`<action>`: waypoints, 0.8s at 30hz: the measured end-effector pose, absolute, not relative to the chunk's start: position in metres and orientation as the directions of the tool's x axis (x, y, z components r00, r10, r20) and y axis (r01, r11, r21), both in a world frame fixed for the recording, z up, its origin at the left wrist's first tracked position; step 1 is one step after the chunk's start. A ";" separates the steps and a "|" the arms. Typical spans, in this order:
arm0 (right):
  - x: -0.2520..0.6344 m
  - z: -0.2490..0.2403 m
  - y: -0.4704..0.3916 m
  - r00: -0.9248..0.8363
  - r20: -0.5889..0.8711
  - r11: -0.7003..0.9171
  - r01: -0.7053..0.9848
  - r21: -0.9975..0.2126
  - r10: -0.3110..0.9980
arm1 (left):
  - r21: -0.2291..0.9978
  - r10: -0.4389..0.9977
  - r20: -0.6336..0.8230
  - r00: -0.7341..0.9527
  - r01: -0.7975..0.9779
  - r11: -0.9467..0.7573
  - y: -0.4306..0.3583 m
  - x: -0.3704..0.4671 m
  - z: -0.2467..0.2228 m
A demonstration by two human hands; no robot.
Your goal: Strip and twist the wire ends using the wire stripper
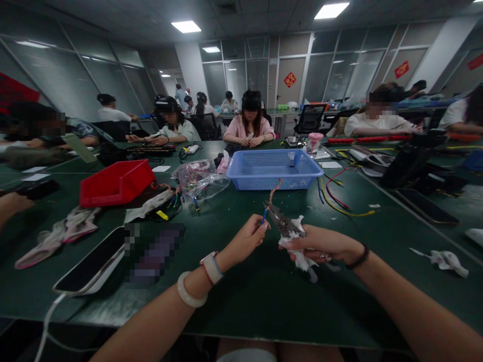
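Note:
My left hand pinches a short blue wire upright between thumb and fingers. Bare copper strands rise from the wire's upper end toward the blue basket. My right hand is wrapped round metal pliers, whose handles are covered with crumpled white material. The jaws point up and left and meet the wire just above my left fingertips; whether they are fully closed on it is too small to tell.
The blue basket stands beyond my hands. Left of it are a clear plastic bag and a red bin. A phone lies front left. Loose wires lie right. Several people sit around the tables.

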State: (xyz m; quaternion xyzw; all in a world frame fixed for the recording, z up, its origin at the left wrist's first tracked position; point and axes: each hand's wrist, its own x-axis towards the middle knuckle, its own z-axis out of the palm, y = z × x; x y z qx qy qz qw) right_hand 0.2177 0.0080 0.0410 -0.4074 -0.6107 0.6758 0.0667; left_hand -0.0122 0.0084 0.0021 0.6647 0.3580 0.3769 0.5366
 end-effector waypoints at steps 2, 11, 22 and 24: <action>0.223 0.041 0.010 -0.653 -0.469 -0.227 0.423 -0.877 0.594 | 0.993 0.894 0.108 0.436 -0.002 -0.119 0.009 -0.012 0.001; 0.235 0.037 0.018 -0.550 -0.421 -0.072 0.545 -0.835 0.721 | 0.975 0.930 0.171 0.324 0.080 -0.207 0.008 -0.013 0.001; 0.239 0.042 0.023 -0.407 -0.242 0.175 0.755 -0.632 0.881 | 0.993 0.936 0.122 0.330 -0.031 -0.118 0.010 -0.014 0.005; 0.237 0.043 0.022 -0.377 -0.191 0.213 0.798 -0.564 0.906 | 0.992 0.933 0.104 0.345 -0.102 -0.073 0.011 -0.014 0.004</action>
